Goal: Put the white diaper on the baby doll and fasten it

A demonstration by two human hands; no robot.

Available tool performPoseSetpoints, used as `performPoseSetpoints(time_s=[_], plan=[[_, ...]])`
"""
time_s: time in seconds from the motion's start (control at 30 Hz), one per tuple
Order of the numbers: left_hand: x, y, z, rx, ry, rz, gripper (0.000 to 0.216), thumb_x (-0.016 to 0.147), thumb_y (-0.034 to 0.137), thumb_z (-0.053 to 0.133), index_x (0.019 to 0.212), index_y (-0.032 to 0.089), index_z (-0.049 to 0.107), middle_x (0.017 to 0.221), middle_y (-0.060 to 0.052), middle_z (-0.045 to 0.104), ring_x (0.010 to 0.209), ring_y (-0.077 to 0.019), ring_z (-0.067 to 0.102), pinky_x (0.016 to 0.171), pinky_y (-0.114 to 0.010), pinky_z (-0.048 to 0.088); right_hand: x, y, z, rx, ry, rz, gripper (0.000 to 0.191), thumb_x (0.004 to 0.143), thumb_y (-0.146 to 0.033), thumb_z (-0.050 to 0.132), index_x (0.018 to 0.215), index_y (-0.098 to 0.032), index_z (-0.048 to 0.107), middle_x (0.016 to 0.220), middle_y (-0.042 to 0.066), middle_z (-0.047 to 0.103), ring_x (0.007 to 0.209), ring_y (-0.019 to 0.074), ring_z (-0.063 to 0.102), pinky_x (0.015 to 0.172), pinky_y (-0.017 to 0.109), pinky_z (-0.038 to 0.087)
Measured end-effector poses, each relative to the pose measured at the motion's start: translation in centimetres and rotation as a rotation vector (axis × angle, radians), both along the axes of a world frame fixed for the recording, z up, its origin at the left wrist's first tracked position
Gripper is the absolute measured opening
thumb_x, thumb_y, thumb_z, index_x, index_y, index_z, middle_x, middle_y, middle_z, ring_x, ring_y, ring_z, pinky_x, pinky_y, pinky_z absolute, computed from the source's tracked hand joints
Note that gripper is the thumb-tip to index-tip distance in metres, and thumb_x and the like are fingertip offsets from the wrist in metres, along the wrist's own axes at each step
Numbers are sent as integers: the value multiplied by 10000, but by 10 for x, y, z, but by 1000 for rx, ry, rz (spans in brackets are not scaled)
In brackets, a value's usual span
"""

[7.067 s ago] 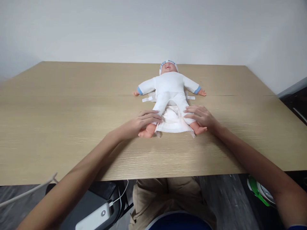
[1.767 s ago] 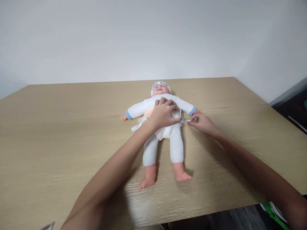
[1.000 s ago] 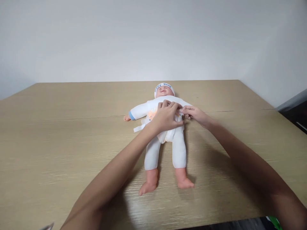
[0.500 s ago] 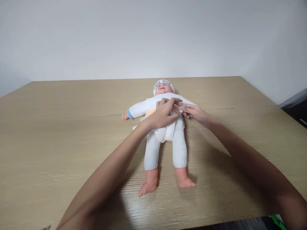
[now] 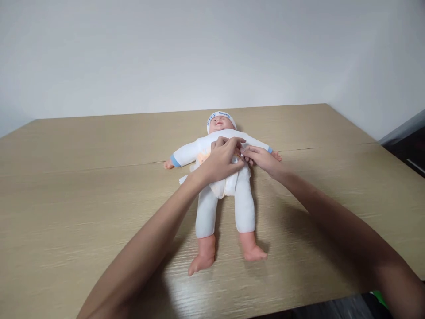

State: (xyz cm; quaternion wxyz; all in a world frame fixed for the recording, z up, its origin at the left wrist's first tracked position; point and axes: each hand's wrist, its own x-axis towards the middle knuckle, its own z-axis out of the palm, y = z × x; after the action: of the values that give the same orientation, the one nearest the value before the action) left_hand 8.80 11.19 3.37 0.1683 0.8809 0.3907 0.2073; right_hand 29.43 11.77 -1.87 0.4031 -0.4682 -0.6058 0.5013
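We see the white-suited plastic baby doll (image 5: 223, 177) lying face up at frame centre on the light wooden tabletop (image 5: 83, 199), long axis running away from us. Left hand (image 5: 219, 163) presses flat on its belly over the white diaper (image 5: 226, 188); right hand (image 5: 260, 159), fingers (image 5: 247, 153) pinched narrow, holds the diaper tab just right of it.

Head cam, one view: looks fwd & down over table (image 5: 66, 177), close, toward wall (image 5: 166, 53).

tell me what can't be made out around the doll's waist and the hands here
- Head view: the diaper front is covered by the left hand.
- Head view: the right hand pinches something at the doll waist, too small to tell.
- Head view: cap lettering too small to read.
- Head view: both elbows are cut off by the bottom edge.
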Motion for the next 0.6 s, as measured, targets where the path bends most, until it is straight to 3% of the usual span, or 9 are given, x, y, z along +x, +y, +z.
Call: performPoseSetpoints(time_s=[0.27,0.37,0.5,0.6], plan=[[0,4,-8,48,-59,19,348,1041,377,586,1353,230,636,1214,-91,792,1280,-358,558,1162,-544,438,9,-6,-12,123,12,-49,410,975,-626,685,888,-226,711,885,21,695,751,167,579,763,342,491],[3,5,-10,72,-80,41,301,1051,371,580,1300,220,657,1255,-98,799,1255,-348,577,1142,-530,456,12,-22,-18,347,-35,-137,333,1062,-555,642,1072,-243,757,1063,54,772,969,221,705,939,386,567],[6,4,-9,60,-111,81,275,1017,257,560,1266,216,672,1245,-82,816,1225,-337,598,1140,-525,464,11,-43,-22,731,-228,-163,284,1119,-448,610,1271,-281,783,1319,92,796,1266,285,713,1170,496,540],[6,5,-8,29,-146,89,310,996,193,521,1264,210,676,1232,-75,824,1206,-328,611,1153,-523,470,9,-49,-22,835,-314,-119,370,1142,-429,567,1441,-296,740,1481,101,764,1429,304,667,1279,556,481]])
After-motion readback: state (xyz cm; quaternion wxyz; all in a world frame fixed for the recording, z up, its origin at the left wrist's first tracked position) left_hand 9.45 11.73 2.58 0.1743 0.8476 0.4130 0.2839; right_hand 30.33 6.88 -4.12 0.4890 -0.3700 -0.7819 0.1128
